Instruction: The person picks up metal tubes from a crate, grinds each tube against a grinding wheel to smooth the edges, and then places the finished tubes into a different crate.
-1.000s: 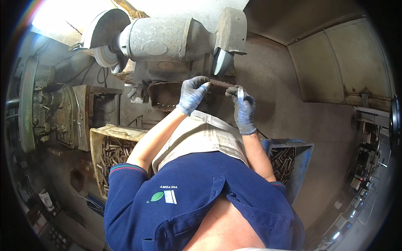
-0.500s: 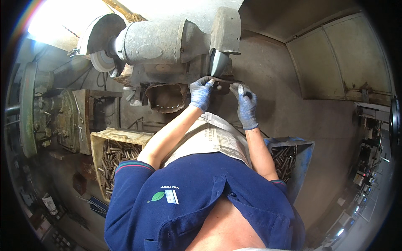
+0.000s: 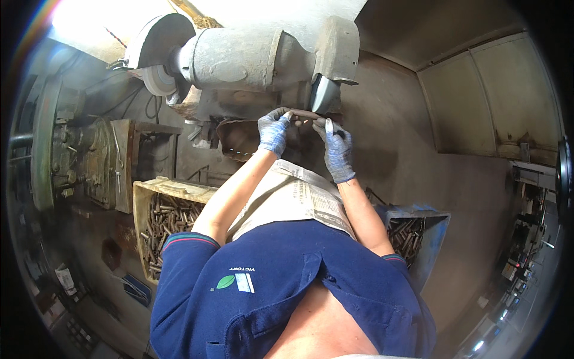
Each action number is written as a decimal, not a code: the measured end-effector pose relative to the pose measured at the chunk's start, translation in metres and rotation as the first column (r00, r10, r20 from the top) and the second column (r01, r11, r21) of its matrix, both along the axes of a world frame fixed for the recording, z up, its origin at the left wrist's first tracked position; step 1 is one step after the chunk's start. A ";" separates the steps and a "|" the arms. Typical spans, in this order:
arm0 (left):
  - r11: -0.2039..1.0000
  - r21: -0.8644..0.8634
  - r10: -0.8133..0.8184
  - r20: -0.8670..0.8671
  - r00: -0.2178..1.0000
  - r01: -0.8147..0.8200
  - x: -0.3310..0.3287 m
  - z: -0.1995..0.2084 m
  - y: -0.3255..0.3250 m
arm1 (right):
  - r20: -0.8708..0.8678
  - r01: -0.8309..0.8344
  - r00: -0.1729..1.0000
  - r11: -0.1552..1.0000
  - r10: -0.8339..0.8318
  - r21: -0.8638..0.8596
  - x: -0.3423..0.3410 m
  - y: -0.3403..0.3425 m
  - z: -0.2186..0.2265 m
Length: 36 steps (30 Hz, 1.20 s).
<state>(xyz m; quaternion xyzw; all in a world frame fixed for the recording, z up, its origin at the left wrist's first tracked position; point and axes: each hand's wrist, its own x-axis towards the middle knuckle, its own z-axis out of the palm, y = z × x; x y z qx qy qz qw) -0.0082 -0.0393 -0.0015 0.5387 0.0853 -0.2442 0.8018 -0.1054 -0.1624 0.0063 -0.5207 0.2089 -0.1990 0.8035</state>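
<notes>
A short brown metal rod [image 3: 306, 113] lies crosswise between my hands, just below the right wheel [image 3: 324, 94] of a grey bench grinder [image 3: 230, 60]. Its left end is pinched by my left hand [image 3: 274, 133], in a blue and dark work glove. My right hand [image 3: 337, 149], gloved alike, has thumb and fingers closed on the right end. A small orange glow shows beneath the rod between the hands. Whether the rod touches the wheel I cannot tell.
Metal pieces fill a yellowish crate [image 3: 141, 230] at my left and a blue crate [image 3: 439, 230] at my right. The grinder's white left wheel [image 3: 158, 81] shows under its guard. A greenish machine [image 3: 48, 149] stands far left. Newspaper [image 3: 317, 197] covers my lap.
Both hands and the rod have shifted left relative to the grinder. The orange glow has appeared. The view has moved slightly, so the grinder sits further right.
</notes>
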 end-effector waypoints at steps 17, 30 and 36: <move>0.997 0.039 -0.063 -0.064 0.996 0.066 -0.006 0.003 -0.031 | -0.051 0.060 0.997 0.995 -0.056 0.081 -0.011 -0.028 -0.008; 0.997 0.043 -0.069 0.001 0.998 0.069 0.016 0.001 0.014 | 0.004 -0.041 0.999 0.986 0.041 0.161 0.008 0.010 -0.009; 0.988 0.003 -0.148 0.237 0.960 0.152 -0.002 0.009 0.040 | 0.167 -0.040 0.980 0.929 0.108 -0.369 -0.019 0.017 0.008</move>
